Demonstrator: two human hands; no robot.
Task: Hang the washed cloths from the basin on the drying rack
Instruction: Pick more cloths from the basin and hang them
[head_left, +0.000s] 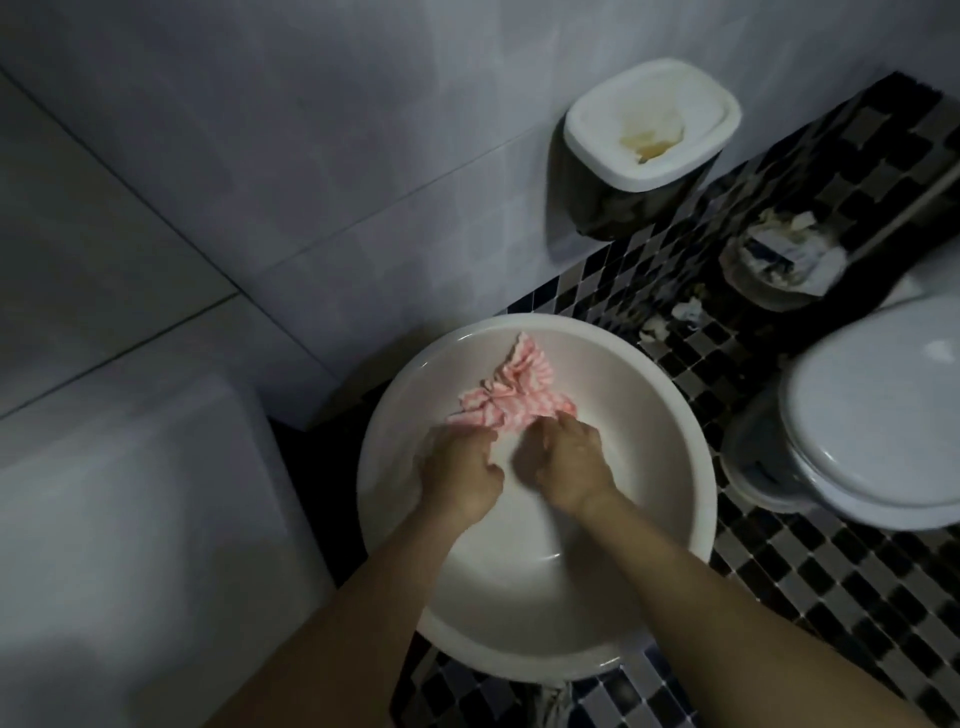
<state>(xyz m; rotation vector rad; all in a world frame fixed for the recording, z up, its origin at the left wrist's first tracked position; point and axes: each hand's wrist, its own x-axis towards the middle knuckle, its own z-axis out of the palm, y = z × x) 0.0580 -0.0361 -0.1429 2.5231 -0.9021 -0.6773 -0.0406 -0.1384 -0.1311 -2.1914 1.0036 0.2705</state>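
L hand (460, 475) & R hand (569, 467) side by side, knuckles up, fingers curled onto near edge of pink cloth (506, 392), both gripping it. Forearms reach down into basin (519, 597); cloth lies bunched on its far wall. Step: prob. picking cloth up. Next: lift clear w/ both hands, then find rack, not in view. Toilet (872, 415) at right.

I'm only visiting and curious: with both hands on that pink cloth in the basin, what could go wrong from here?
1. The left hand and right hand grip the pink cloth at one bunched edge; lifted, it might drip onto the tile floor and make it slippery.
2. Paper scraps lie on the floor beside the basin; a trailing corner could brush them and get dirty again.
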